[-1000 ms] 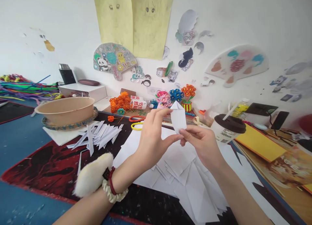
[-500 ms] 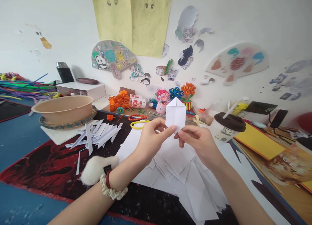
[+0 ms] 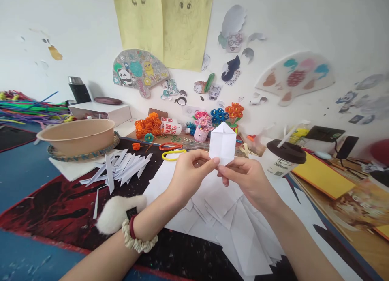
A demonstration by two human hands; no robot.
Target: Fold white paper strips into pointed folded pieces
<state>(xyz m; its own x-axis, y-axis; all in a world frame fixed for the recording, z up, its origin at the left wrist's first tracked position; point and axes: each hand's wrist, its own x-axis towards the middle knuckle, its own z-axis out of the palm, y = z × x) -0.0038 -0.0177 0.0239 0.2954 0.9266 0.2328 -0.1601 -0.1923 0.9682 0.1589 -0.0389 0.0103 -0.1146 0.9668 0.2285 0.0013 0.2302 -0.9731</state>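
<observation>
Paper (image 3: 222,142) upright between both hands (image 3: 197,172)

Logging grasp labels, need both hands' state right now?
Left hand: closed, pinching the folded white paper piece at its lower left.
Right hand: closed, pinching that piece's bottom edge.

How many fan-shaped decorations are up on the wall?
2: a grey fan covered in little cartoons, just below the left yellow sheet, and a white fan on the right, above the lidded cup. Neither is hidden.
</observation>
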